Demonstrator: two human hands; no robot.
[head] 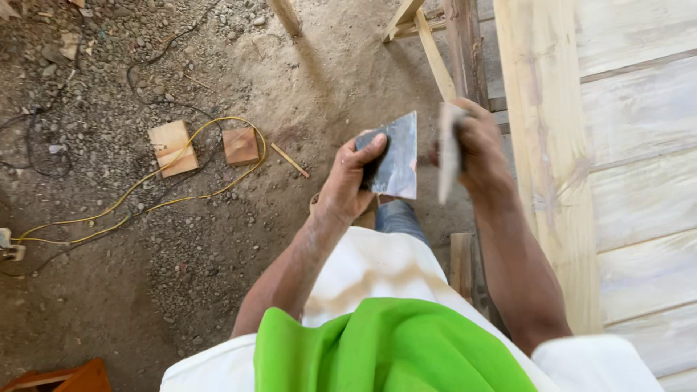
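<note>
Nearest the camera, a bright green cloth (392, 348) is hanging over the person's white garment (377, 268), and both bare forearms are reaching forward from it. The left hand (348, 181) is pinching a flat grey metal scraper blade (396, 156) between thumb and curled fingers, holding it face-up, probably so its broad side is open to the other tool. The blade is looking dull, smeared and roughly trapezoid, with a straight far edge. Just beside it, the right hand (475, 145) is closing in a fist around a second pale blade (449, 152), which is standing edge-on and nearly upright; the two blades are sitting close, though whether they are touching cannot be told. Both are hovering in front of the person's body, above the dirt floor (218, 254), next to a pale planed wooden panel (624, 181) on the right. Farther off, a yellow cable (145, 189) is looping around two small wood offcuts (174, 147), and wooden trestle legs (428, 43) are standing beyond.
</note>
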